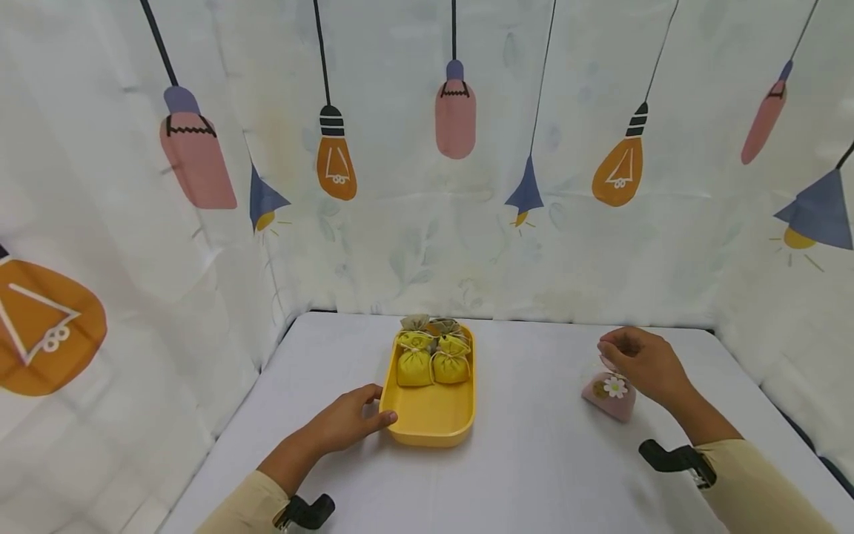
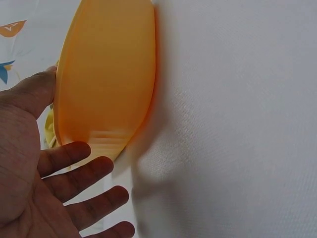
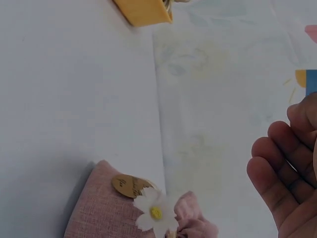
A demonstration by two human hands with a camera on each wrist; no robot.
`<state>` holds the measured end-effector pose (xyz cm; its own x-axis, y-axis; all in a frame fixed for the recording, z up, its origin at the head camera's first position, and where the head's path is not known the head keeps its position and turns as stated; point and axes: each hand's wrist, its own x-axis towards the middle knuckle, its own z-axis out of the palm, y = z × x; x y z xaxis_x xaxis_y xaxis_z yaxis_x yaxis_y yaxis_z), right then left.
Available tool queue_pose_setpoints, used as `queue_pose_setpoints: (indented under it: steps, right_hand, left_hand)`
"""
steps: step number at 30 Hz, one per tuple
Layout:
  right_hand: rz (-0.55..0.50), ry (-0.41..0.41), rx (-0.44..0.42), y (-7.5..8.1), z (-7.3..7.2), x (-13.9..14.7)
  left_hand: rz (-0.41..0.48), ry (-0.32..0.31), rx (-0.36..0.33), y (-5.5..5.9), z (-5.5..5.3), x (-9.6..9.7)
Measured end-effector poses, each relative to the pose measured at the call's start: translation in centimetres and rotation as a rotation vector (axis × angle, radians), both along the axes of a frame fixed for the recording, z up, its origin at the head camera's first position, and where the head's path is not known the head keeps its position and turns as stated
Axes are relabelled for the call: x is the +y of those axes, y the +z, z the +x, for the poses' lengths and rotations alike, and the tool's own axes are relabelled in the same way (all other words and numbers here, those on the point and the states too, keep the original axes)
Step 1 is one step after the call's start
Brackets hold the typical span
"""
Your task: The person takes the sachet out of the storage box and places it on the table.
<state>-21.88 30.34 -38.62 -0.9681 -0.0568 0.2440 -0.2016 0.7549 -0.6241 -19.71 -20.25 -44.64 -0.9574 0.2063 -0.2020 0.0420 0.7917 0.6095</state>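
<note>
My left hand (image 1: 350, 419) holds the left edge of a yellow tray (image 1: 427, 423). In the left wrist view, the thumb goes over the rim and the other fingers (image 2: 89, 178) spread along the outer wall. Toward the tray's far end sit yellow drawstring pouches (image 1: 415, 367) with tied necks, and greyish pouch tops behind them. On the right, my right hand (image 1: 643, 363), fingertips together, appears to pinch the thin string of a pink drawstring pouch (image 1: 617, 404). That pouch leans below the hand and bears a white flower (image 3: 156, 212) and a round tan tag (image 3: 130, 186).
A white-covered table (image 1: 527, 460) lies under everything. A light curtain (image 1: 414, 245) printed with lamps and bulbs stands behind and along both sides. Bare cloth separates the tray from the pink pouch.
</note>
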Motion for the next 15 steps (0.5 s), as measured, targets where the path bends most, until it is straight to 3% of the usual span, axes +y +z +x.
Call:
queue_pose_setpoints:
  steps: [15]
  right_hand:
    - [-0.021,0.075,-0.008,-1.2,-1.2,-2.1]
  left_hand:
    - [-0.001,-0.001,0.01,0.2,0.3,0.1]
